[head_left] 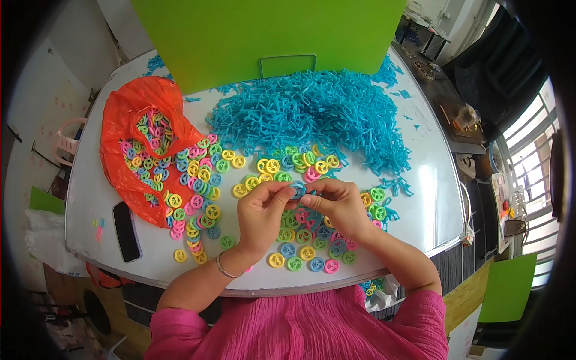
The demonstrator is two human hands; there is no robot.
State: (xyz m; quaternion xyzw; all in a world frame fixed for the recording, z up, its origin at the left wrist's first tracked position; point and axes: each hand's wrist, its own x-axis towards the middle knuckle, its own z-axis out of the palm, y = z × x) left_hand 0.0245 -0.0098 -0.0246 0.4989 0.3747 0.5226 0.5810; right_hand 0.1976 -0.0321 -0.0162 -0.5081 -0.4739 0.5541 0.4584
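Over the middle of the table, my left hand (259, 211) pinches a small blue plastic wheel (296, 189) between thumb and fingertips. My right hand (339, 207) meets it from the other side, thumb and fingers closed at the wheel's edge. A bit of teal plastic shows by the right fingertips; its shape is mostly hidden. Below and around both hands lie many loose spoked wheels (308, 252) in yellow, green, blue and pink. Beyond them spreads a large heap of thin teal plastic pieces (312, 114), some of them forked.
A red plastic bag (123, 105) lies open at the left, spilling wheels onto the white table (423, 207). Near the left front edge rests a black phone (126, 233). A tall bright green panel (264, 36) with a wire handle (288, 57) stands behind the teal heap.
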